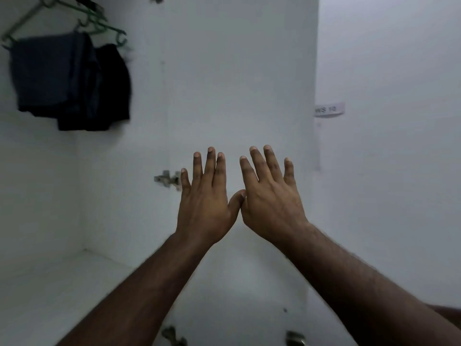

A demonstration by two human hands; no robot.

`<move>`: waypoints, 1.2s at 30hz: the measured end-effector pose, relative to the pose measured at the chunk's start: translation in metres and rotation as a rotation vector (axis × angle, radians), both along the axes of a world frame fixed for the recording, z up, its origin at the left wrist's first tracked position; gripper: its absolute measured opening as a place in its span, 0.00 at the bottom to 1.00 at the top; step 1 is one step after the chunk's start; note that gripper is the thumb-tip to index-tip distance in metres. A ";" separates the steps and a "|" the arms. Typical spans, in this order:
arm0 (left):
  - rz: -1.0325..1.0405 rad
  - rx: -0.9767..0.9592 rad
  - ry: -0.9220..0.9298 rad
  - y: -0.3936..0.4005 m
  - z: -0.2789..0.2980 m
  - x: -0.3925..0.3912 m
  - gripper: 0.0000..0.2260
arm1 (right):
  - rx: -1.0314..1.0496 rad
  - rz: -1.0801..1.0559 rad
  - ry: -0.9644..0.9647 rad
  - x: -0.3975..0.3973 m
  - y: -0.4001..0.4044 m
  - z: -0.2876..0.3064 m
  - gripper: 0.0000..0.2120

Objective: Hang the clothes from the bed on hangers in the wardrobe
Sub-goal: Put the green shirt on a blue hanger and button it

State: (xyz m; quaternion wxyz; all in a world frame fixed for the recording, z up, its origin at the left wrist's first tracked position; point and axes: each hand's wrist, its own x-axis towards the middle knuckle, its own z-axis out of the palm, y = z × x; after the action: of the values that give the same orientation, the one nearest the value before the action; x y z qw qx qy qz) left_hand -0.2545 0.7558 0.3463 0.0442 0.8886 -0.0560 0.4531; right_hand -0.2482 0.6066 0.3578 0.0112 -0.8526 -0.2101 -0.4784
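Green hangers [99, 23] with dark clothes [72, 78] already hung, up and well left of both hands. Left hand [204, 203] and right hand [270, 201] spread flat, empty, thumbs touching. Probably between garments; next, fetching another from the unseen bed.

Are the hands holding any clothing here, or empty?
Empty: left hand and right hand are spread flat, fingers straight, thumbs touching.

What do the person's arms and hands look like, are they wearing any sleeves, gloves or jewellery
Both forearms are bare to the bottom edge of the picture, with no sleeves in view. The left hand and the right hand wear no gloves, and no rings, watch or bracelets show on the fingers or wrists. The fingernails are short and unpainted.
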 end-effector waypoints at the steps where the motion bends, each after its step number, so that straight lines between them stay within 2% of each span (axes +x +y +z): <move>1: -0.036 0.000 0.024 -0.017 -0.007 -0.003 0.38 | 0.000 -0.037 0.013 -0.006 -0.017 -0.009 0.32; 6: -0.204 0.007 0.092 -0.112 -0.037 -0.019 0.37 | 0.024 -0.208 0.047 -0.042 -0.109 -0.041 0.34; 15: -0.567 0.036 0.058 -0.330 -0.062 -0.063 0.38 | 0.026 -0.544 0.081 -0.128 -0.312 -0.066 0.38; 25: -0.901 0.040 0.053 -0.595 -0.072 -0.168 0.35 | 0.020 -0.885 0.072 -0.272 -0.547 -0.072 0.39; 36: -1.376 0.120 0.153 -0.818 -0.115 -0.289 0.35 | 0.107 -1.295 0.188 -0.429 -0.720 -0.115 0.36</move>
State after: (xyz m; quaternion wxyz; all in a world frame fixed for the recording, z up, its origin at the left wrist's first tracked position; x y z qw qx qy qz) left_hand -0.5437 -0.0623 0.2310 0.2762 0.6815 -0.6282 0.2543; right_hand -0.6773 -0.1135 0.2429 -0.2181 -0.8432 0.3715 -0.3217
